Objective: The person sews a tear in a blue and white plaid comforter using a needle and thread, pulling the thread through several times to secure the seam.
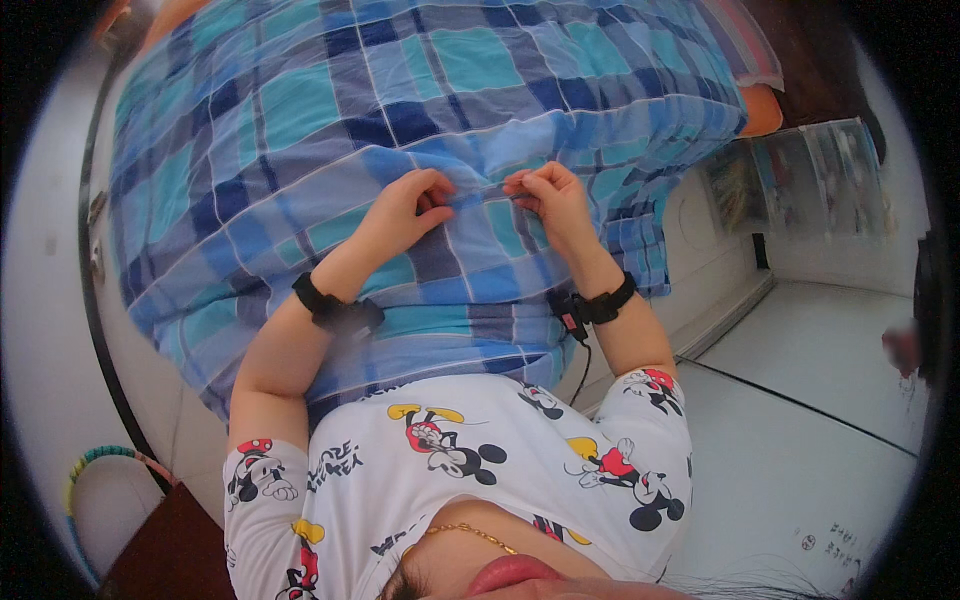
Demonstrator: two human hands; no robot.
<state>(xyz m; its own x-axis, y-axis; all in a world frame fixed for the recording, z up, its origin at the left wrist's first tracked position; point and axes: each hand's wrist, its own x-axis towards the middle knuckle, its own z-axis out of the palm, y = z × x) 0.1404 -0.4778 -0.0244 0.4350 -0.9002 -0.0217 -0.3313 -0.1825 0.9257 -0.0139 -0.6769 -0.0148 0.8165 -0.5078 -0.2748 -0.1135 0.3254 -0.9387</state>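
A blue, turquoise and navy plaid bed cover [300, 112] spreads in front of me and comes down to my lap. Over its near part is my left hand [420, 199], fingers curled down towards the cloth and thumb apart from them. Whether those fingertips grip any cloth cannot be made out. My right hand [556, 201], a short way to the right, has thumb and forefinger pinched on a thin fold of the cover. Between both hands the cloth is gathered into small creases. Each wrist wears a black strap with a small device.
A clear plastic sheet or case [821, 180] stands at the upper right beside an orange edge [761, 112]. Pale floor tiles [795, 420] lie to the right. At the lower left is a brown item [169, 544] with a colourful curved band. A black cable [586, 367] hangs from the right wrist device.
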